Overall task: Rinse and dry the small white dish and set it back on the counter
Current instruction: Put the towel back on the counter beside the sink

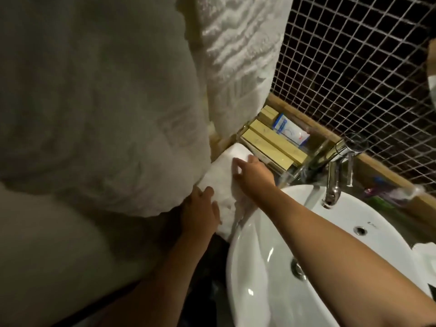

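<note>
Drying step: handling of a folded white hand towel point(220, 185) is judged to be in progress, ahead of or during the wiping of the dish.
Dish location: the small white dish cannot be identified; it may be covered by the cloth, but this cannot be told.
Left hand point(200, 208): laid flat on the near part of the cloth, fingers point(208, 192) spread and extended; nothing is seen to be clasped.
Right hand point(252, 172): reached across to the far part of the cloth, fingers point(237, 165) splayed and pressing down; no object is seen between them.
Next move: the dish is to be located, wiped fully dry, then set on a bare part of the tabletop. Care is called for, since a wet glazed dish is judged to be slippery.
Surface: the cloth lies just beside the round white ceramic basin point(271, 267), with one corner hanging over the rim. A chrome tap point(333, 182) stands at the far rim.
Adjacent items: yellow rectangular boxes point(271, 142) and a white-and-blue packet point(290, 129) are stored in a clear tray just beyond the cloth.
Room: a dimly lit washroom; a wall of small dark mosaic tiles with pale grout point(354, 79) is seen, and large white hanging towels point(106, 102) fill the left of the view.
</note>
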Motion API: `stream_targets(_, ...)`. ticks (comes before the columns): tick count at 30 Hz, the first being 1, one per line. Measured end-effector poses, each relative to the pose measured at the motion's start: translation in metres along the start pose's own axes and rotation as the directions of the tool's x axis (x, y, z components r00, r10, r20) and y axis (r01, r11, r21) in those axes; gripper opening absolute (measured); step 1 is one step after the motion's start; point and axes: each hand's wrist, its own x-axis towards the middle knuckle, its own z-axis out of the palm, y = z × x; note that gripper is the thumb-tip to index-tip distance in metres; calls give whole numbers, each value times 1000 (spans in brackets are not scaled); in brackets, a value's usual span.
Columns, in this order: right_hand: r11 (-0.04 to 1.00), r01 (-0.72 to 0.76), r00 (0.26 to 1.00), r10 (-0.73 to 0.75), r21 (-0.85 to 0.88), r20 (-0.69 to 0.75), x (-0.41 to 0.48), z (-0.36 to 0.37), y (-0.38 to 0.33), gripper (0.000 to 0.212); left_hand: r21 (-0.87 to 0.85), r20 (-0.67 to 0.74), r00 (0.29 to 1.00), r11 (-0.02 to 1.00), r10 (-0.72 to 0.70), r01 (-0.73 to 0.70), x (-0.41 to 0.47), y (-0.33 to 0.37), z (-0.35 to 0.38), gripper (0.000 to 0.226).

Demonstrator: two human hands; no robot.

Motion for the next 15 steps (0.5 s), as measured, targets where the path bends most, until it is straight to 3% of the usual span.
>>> stream_targets(4, 993, 21, 996, -10, 113, -90, 3, 6, -5, 39, -294, -23, 995, 952, -100, 89, 4, 3, -5, 12)
stream_targets(6, 982, 55, 983, -21, 179, -183, -3, -3, -7, 30, -469, -50, 991, 879, -124, 87, -2, 6, -14, 25)
stream_targets(8, 986, 112, 959, -75, 121, -273, -13, -14, -6, 26, -519, -120, 989, 855, -85, 10, -14, 6, -23, 27)
stream_targets(10, 985, 160, 953, -136, 65, -272, -24, -20, -2, 33, -470, -66, 998, 883, -25, -8, -29, 0, -25, 18)
stream_targets(12, 991, 131, 983, -132, -16, -128, -32, -19, 4, 37, -256, 40, 999, 967, 8, 3, -40, -7, -22, 12)
stream_targets(15, 993, 71, 995, -77, -89, -69, -39, -20, 13, 34, -13, 4, 994, 994, 109, -109, -45, -10, -22, 16)
